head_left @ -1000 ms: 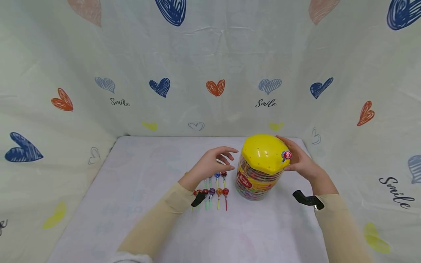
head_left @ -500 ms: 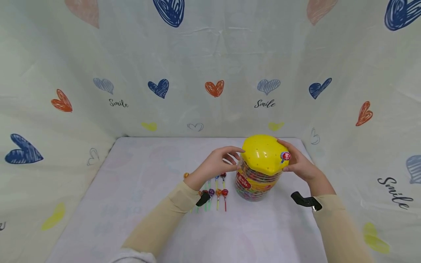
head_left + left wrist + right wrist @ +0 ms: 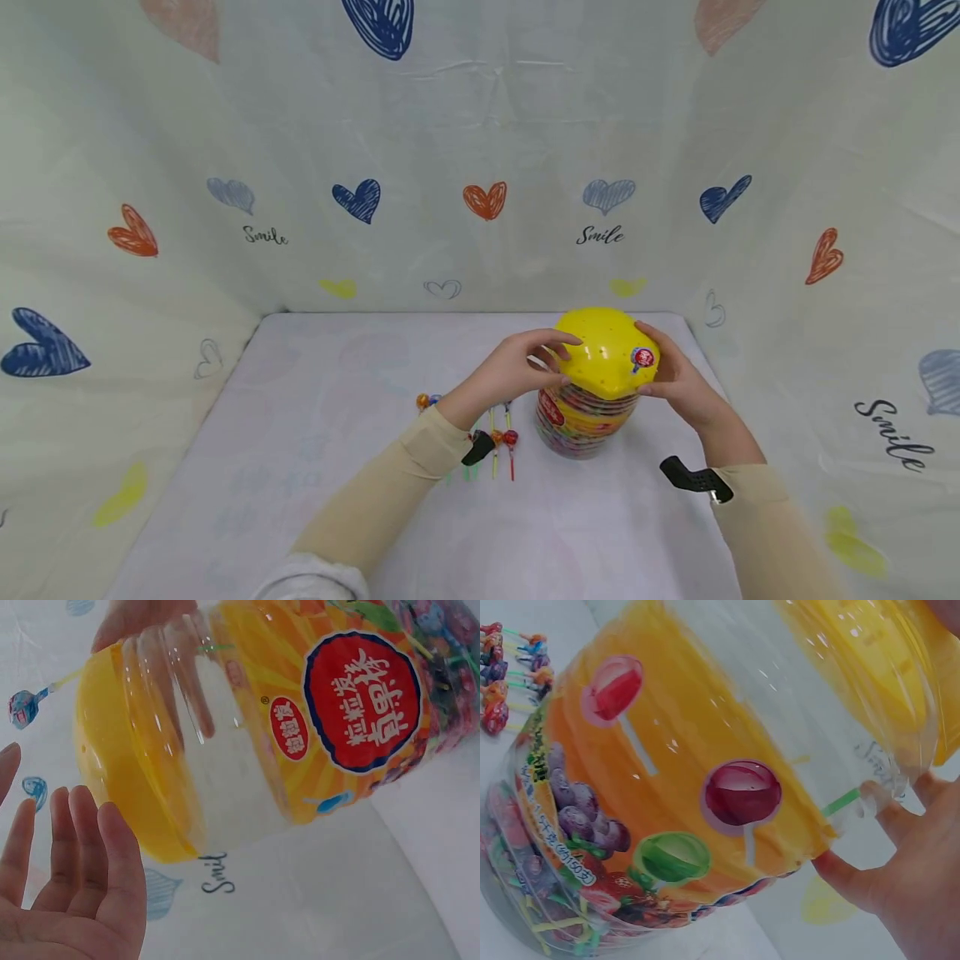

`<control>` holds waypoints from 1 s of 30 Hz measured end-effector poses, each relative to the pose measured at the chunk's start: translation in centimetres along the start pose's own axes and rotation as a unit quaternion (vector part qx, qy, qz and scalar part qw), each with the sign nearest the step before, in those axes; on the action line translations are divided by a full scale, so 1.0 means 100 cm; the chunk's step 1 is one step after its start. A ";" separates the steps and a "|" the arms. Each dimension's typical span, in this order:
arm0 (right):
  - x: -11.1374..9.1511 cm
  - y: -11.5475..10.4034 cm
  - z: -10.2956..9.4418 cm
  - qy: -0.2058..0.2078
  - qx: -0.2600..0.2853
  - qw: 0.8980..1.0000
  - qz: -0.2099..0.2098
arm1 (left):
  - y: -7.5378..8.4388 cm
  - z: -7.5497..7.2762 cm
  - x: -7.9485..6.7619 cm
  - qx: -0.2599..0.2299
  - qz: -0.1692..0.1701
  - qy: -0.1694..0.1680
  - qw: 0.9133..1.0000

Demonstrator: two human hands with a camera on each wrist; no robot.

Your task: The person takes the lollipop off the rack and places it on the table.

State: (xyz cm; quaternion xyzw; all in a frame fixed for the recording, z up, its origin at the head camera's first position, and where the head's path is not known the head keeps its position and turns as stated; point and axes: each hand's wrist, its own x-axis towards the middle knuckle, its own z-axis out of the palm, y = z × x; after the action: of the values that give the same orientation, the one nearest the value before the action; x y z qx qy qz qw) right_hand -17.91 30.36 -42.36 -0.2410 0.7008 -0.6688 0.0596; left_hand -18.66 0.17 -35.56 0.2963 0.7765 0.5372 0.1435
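A clear jar (image 3: 727, 712) with a yellow lid (image 3: 600, 350) stands on the table, many wrapped lollipops visible in its bottom. Small holes dot the lid. One red and blue lollipop (image 3: 24, 709) stands out from the lid on a yellow stick. My right hand (image 3: 681, 385) holds the jar's upper part from the right, thumb in front; its fingers also show through the clear wall in the left wrist view. My left hand (image 3: 528, 367) hovers at the lid's left side with loosely bent fingers and holds nothing. Whether its fingertips touch the lid cannot be told.
Several lollipops (image 3: 510, 439) lie in rows on the white table (image 3: 337, 417), left of the jar and partly hidden by my left forearm. A heart-printed curtain (image 3: 420, 250) hangs around the back and sides.
My left hand has moved right, from beside the jar to in front of the lid's left side. My right hand stays at the jar, which has barely moved.
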 end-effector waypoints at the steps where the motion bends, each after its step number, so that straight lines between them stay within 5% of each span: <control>1: -0.001 0.000 0.002 0.006 0.000 1.000 -0.001 | 0.001 0.001 0.000 0.000 0.000 0.001 1.000; 14: -0.011 -0.004 0.022 0.086 -0.039 0.995 0.031 | 0.011 0.014 0.011 0.004 0.013 -0.010 1.000; 30: -0.015 0.000 0.018 0.062 -0.026 0.998 0.008 | 0.027 0.025 0.032 0.005 0.063 -0.073 0.995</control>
State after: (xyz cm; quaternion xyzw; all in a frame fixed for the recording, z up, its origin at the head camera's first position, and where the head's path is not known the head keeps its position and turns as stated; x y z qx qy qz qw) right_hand -15.88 29.35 -42.93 -0.1948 0.7223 -0.6635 0.0148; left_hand -19.01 4.73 -33.73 0.3841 0.7461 0.5185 0.1641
